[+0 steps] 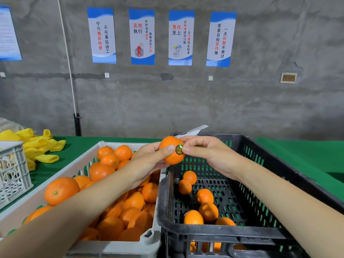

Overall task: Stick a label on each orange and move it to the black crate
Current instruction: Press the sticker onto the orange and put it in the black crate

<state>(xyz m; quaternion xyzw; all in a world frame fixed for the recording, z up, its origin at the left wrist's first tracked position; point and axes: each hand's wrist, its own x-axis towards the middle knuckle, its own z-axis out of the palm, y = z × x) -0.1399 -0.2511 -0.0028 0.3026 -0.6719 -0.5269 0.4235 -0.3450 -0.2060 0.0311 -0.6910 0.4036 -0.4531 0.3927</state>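
My left hand grips an orange in the air above the seam between the two crates. A round gold label sits on the orange's near side. My right hand presses the label's edge with its thumb tip and holds a white label backing strip that sticks up behind its fingers. The white crate on the left is full of several oranges. The black crate on the right holds several oranges on its floor.
A pile of yellow foam fruit nets lies on the green table cover at the far left. A small white lattice basket stands at the left edge. A concrete wall with posters rises behind the table.
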